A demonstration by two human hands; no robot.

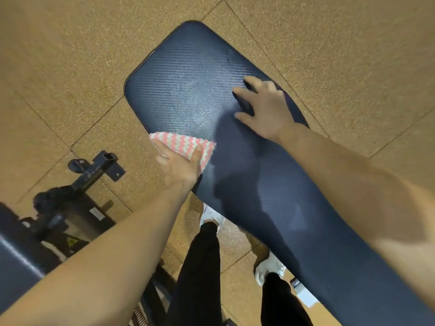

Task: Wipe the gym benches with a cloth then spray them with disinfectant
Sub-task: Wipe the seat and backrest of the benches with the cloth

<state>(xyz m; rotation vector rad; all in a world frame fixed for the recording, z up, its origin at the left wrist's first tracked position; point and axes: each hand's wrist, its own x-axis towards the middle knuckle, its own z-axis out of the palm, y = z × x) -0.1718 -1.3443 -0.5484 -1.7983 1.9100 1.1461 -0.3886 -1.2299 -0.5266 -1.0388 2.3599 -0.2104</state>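
At the far left lower edge, a corner of a second pad [14,260], dark and out of focus, with a black metal frame [94,170] and its square tube end just beyond it on the speckled tan floor [70,55]. Next, the left hand [179,165], palm down on a pink-and-white patterned cloth [186,143], pressing it against the left edge of the bench pad [188,90]; thumb held out to the side and lying flat on the fabric, the other fingers straight and close together, though blurred at the tips. Cloth partly on the padding and partly over its edge, roughly midway along the visible length. Below that, two black trouser legs [200,267] and white shoes [270,271], planted on the floor beside and partly under the bench. In the middle, the navy ribbed padding itself, running diagonally from its rounded far end at top centre down to the lower right corner, with a dull sheen near the far end and arm shadows across the middle. Further right, the right hand [266,107], flat on the padding near its right edge, fingers spread apart and holding nothing. At lower right, beneath the pad, a small white object [306,296], possibly a bottle, too hidden to tell.
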